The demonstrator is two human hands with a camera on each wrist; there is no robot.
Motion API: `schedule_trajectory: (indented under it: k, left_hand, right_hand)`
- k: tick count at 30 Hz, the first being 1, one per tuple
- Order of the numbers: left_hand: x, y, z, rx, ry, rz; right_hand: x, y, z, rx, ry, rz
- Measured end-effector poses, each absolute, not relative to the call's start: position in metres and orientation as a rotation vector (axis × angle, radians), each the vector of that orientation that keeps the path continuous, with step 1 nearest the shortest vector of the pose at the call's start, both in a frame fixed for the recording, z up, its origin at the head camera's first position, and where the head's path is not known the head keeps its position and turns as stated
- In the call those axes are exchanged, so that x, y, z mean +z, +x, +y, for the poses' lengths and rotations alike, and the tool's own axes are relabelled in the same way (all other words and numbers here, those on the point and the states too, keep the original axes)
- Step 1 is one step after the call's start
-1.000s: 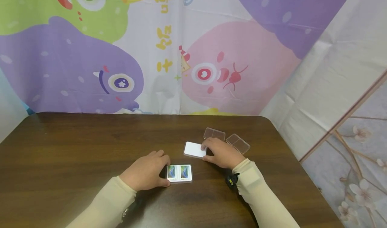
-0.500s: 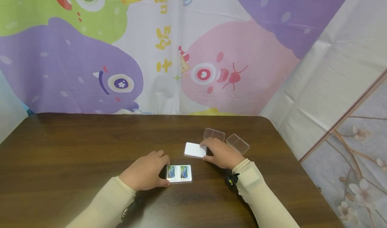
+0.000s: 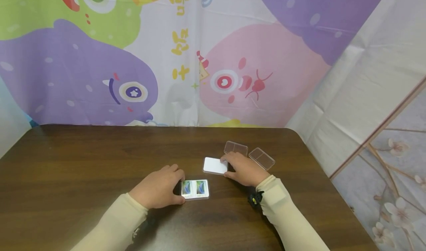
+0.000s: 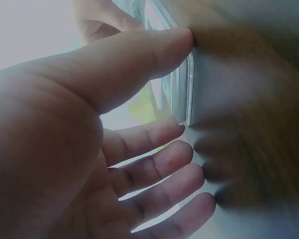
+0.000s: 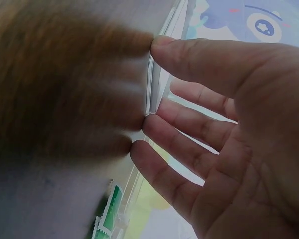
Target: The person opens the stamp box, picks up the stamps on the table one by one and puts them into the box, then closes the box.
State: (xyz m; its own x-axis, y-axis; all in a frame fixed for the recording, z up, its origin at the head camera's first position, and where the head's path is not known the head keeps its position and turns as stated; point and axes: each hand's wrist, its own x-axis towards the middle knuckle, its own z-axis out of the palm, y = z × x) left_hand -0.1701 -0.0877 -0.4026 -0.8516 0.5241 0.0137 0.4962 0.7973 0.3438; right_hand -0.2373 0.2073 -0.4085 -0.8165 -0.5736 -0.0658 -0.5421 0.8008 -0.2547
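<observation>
A flat clear case (image 3: 195,189) with two blue-and-green stamp-like pictures on white lies on the brown table. My left hand (image 3: 157,187) pinches its left end, thumb at the near edge and index finger at the far edge. In the left wrist view, the thumb and index finger sit on the edges of the case (image 4: 183,94), the other fingers spread beside it. Farther back and to the right, my right hand (image 3: 245,168) holds the right end of another clear case (image 3: 212,166) with a white top. Its fingers cover that end.
Two clear, divided cases lie behind the right hand: one (image 3: 235,146) partly overlapped by it, the other (image 3: 262,158) to its right. A green stamp (image 5: 109,209) with a toothed edge shows low in the right wrist view. A cartoon-printed curtain (image 3: 179,103) hangs behind the table (image 3: 83,151).
My left hand has shifted slightly left and away from the near edge, with the picture case moving along. The right hand and the white-topped case stay nearly still.
</observation>
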Motion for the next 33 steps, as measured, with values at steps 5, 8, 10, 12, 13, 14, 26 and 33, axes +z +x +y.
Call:
schedule_trajectory:
  k: [5, 8, 10, 12, 13, 14, 26, 33]
  left_hand:
    - [-0.403, -0.172, -0.091, 0.505, 0.781, 2.905]
    - [-0.402, -0.173, -0.094, 0.493, 0.759, 2.903]
    - [-0.401, -0.174, -0.096, 0.484, 0.741, 2.902]
    - [-0.4, -0.176, -0.099, 0.472, 0.732, 2.903]
    - [-0.4, -0.177, -0.101, 0.467, 0.728, 2.904]
    - [-0.4, -0.178, -0.103, 0.462, 0.724, 2.904]
    - [-0.4, -0.188, -0.124, 0.496, 0.677, 2.933]
    - [-0.401, -0.194, -0.134, 0.53, 0.605, 2.937]
  right_hand:
    - [-0.409, -0.237, 0.207, -0.337, -0.902, 2.845]
    - [-0.409, -0.237, 0.207, -0.335, -0.913, 2.843]
    - [-0.409, -0.238, 0.207, -0.333, -0.919, 2.845]
    - [-0.409, -0.238, 0.207, -0.327, -0.919, 2.845]
    - [-0.409, -0.238, 0.207, -0.325, -0.918, 2.845]
    - [-0.409, -0.238, 0.207, -0.324, -0.916, 2.846]
    - [-0.408, -0.237, 0.207, -0.316, -0.895, 2.834]
    - [-0.408, -0.236, 0.207, -0.308, -0.909, 2.836]
